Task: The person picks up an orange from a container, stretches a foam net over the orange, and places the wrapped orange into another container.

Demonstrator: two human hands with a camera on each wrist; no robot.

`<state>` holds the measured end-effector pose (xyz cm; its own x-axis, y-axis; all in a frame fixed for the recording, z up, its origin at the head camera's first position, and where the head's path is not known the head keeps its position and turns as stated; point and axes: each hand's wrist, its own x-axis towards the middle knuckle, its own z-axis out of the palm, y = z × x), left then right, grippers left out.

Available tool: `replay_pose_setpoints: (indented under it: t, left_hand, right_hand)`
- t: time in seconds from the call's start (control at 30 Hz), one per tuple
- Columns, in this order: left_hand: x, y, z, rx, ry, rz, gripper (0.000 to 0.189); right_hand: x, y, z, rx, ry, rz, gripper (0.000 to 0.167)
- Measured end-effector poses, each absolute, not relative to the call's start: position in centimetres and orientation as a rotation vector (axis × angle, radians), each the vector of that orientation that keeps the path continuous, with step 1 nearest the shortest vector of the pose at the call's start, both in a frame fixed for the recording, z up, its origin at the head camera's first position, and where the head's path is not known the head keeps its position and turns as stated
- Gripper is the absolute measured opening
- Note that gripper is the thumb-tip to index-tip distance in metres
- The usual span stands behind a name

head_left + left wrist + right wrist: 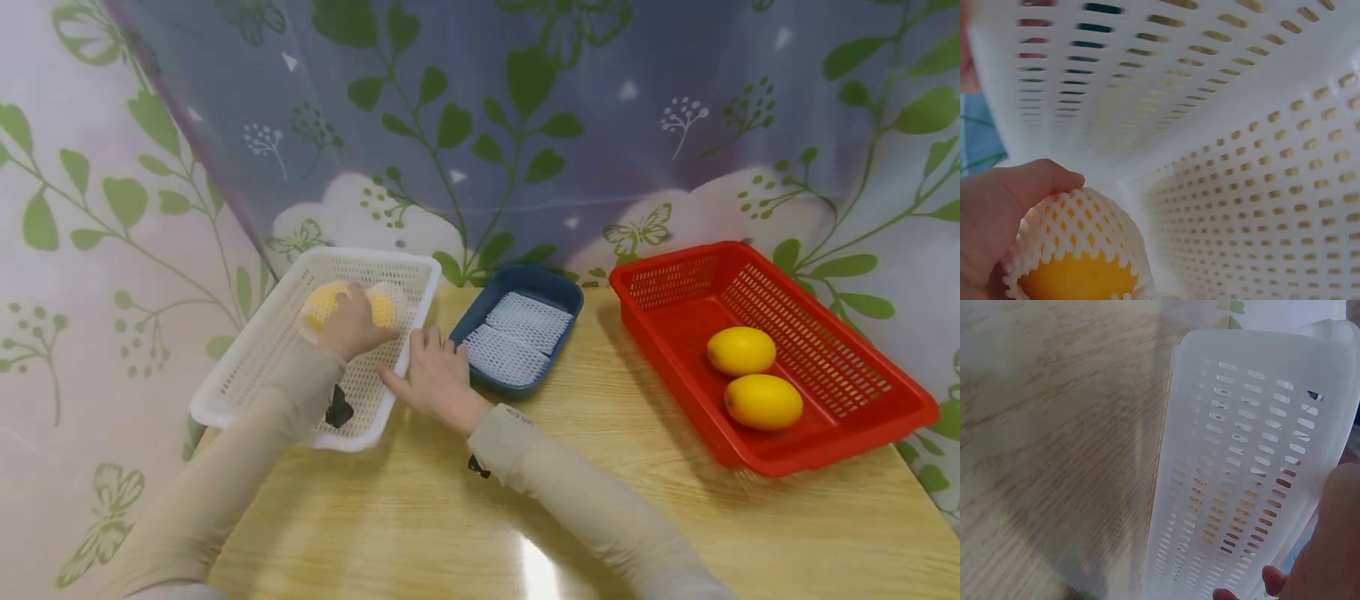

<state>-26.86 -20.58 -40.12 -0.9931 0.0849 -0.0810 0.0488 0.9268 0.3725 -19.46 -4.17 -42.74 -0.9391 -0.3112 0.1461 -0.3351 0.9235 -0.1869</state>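
Note:
Two yellow lemons in white foam nets lie at the far end of the white basket [247,354]. My left hand [351,323] reaches in over them. In the left wrist view its thumb presses on the top of one netted lemon [1085,240], whose yellow skin shows below the net; the remaining fingers are mostly hidden there. The right hand [438,379] grips the basket's right rim, thumb over the inner side and fingers along the outside. From the right wrist, that hand [1329,544] hangs over the rim beside the slotted wall [1229,456].
Right of the white basket stands a dark blue tray [517,390] holding white foam nets [528,321]. A red basket [675,400] farther right has two bare lemons [763,402] in it. All stand on a wooden table [360,533] against a patterned cloth [480,125].

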Motion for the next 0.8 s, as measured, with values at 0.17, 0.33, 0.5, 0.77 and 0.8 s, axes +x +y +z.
replay_pose_setpoints:
  t: [0.17, 0.33, 0.5, 0.77, 0.8]
  left_hand:
    - [-27.3, -20.3, -41.6, 0.114, 3.031, 0.558, 0.113]
    - [-27.7, -20.8, -43.0, 0.077, 3.011, 0.523, 0.112]
    - [-27.9, -21.4, -43.5, 0.051, 2.975, 0.510, 0.112]
    - [-28.0, -20.8, -42.7, 0.065, 3.005, 0.425, 0.107]
    - [-28.0, -20.7, -42.6, 0.061, 3.005, 0.418, 0.106]
  right_hand:
    - [-19.4, -4.2, -42.8, 0.491, -2.954, 0.320, 0.073]
    - [-19.1, -4.4, -42.9, 0.477, -2.971, 0.303, 0.073]
    - [-18.9, -4.5, -42.9, 0.472, -3.002, 0.313, 0.073]
    - [-18.9, -4.4, -42.8, 0.453, -3.011, 0.348, 0.075]
    - [-18.9, -4.4, -42.7, 0.455, -3.012, 0.361, 0.076]
